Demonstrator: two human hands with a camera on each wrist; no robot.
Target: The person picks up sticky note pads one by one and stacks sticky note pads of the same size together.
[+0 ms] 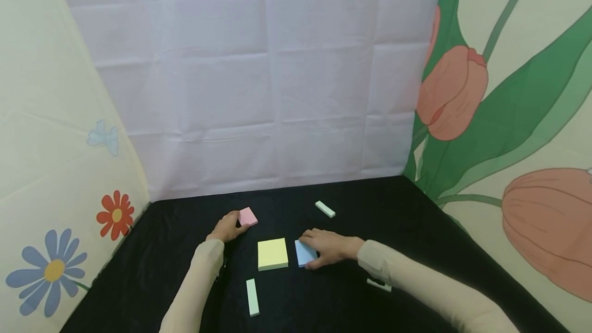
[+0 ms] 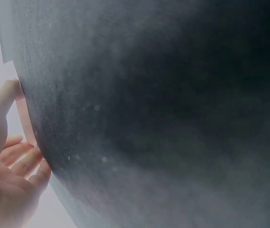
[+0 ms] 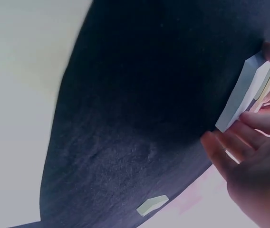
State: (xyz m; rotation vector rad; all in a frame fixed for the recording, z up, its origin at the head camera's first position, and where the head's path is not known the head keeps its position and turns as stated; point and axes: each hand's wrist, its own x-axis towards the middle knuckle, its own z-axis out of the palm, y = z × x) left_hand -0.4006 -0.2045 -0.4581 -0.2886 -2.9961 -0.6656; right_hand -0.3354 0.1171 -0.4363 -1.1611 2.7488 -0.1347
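1. the pink sticky note pad [image 1: 247, 216] is sitting on the black table cloth [image 1: 416, 230], small and square-ish, tilted a bit, toward the back left of the other pads.
2. the left hand [image 1: 226, 227] is curling its fingers around the pink pad's near left edge, so the pad is poking out just past the fingertips, away from the person. in the left wrist view the hand [image 2: 4, 156] is showing at the edge with only a faint pink sliver beside it, pretty blurry.
3. the blue sticky note pad [image 1: 304, 253] is lying flat just right of the yellow sticky note pad [image 1: 272, 254], near it but not quite touching.
4. the right hand [image 1: 329, 248] is gripping the blue pad from its right side, fingers over the far edge and thumb at the near edge; the right wrist view is showing the blue pad [image 3: 239, 102] pinched between the fingers [image 3: 249, 118].
5. three pale green strips are lying around: one behind [image 1: 325, 208], one in front [image 1: 252, 297], one under the right sleeve [image 1: 378, 285].
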